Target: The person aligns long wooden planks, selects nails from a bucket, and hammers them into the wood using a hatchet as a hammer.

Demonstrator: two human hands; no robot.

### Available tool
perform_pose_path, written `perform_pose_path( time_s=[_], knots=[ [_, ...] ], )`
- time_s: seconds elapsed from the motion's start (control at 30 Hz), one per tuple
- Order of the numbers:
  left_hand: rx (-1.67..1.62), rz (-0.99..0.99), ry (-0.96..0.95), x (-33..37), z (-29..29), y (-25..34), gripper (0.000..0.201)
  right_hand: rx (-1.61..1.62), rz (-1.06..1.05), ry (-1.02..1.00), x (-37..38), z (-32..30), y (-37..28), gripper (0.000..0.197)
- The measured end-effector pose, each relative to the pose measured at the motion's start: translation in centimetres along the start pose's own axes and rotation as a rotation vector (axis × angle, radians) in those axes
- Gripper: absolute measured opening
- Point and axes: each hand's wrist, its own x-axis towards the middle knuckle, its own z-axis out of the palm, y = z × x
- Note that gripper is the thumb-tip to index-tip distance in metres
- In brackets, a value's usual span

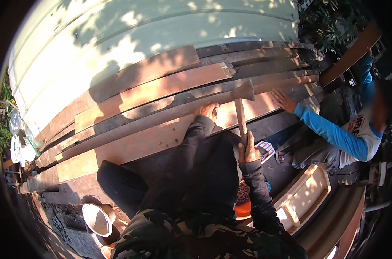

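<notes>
My right hand point(249, 150) is wrapped round the wooden handle of a hatchet point(241, 115), whose flared dark head is raised over the planks. My left hand point(208, 111) rests on a long reddish-brown plank point(131, 140), its fingers curled together. Whatever they may pinch is too small to make out. The plank lies lengthwise in front of my knees, against a darker board standing along its far side. To the right of my left hand, a co-worker's open hand point(283, 101) lies flat on the same boards.
More boards point(161, 88) lie along a pale wall point(161, 26). At right, a co-worker point(360, 134) crouches beside a slanting board point(351, 56). An orange container point(243, 210) of small brown pieces and a wooden box frame point(308, 194) lie near my right arm; a white bucket point(97, 219) is lower left.
</notes>
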Motion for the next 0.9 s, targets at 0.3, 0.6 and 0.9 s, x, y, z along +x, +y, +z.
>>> perform_pose_path(
  time_s=[0.3,0.6,0.9],
  knots=[
    [0.093,-0.048,0.008,-0.1,0.4,1.0,0.015,-0.174,0.080,-0.217,-0.7,2.4,2.8,0.053],
    [0.090,-0.041,-0.074,0.0,0.4,0.9,0.014,-0.175,0.104,-0.176,-0.9,2.3,1.0,0.045],
    [0.202,-0.041,0.074,0.6,-6.7,-0.1,0.028,0.089,0.139,-0.002,-4.2,1.1,-1.5,0.022]
  ],
)
